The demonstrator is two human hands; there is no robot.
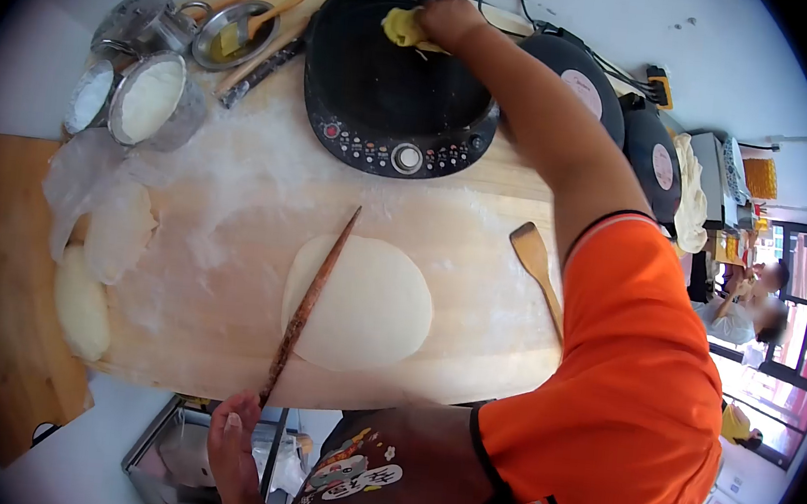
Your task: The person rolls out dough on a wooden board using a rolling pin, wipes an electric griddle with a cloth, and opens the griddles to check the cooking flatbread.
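Note:
A yellow cloth (403, 27) is bunched under the fingers of my right hand (450, 23), over the upper part of a black electric griddle (396, 81) with its lid up. My left hand (235, 440) is low in the view, at the table's front edge, beside the lower end of a thin dark rolling pin (307, 307). Its fingers are partly curled, and whether they touch the pin is unclear. The pin lies slanted over the left part of a flat round of dough (369, 305) on the floured wooden table (192, 329).
A wooden spatula (538, 265) lies to the right. Bowls of flour (148, 99), a metal bowl with a brush (236, 36) and covered dough (83, 304) are at the left. More round black appliances (575, 84) stand at the right. Two people (753, 305) are in the background.

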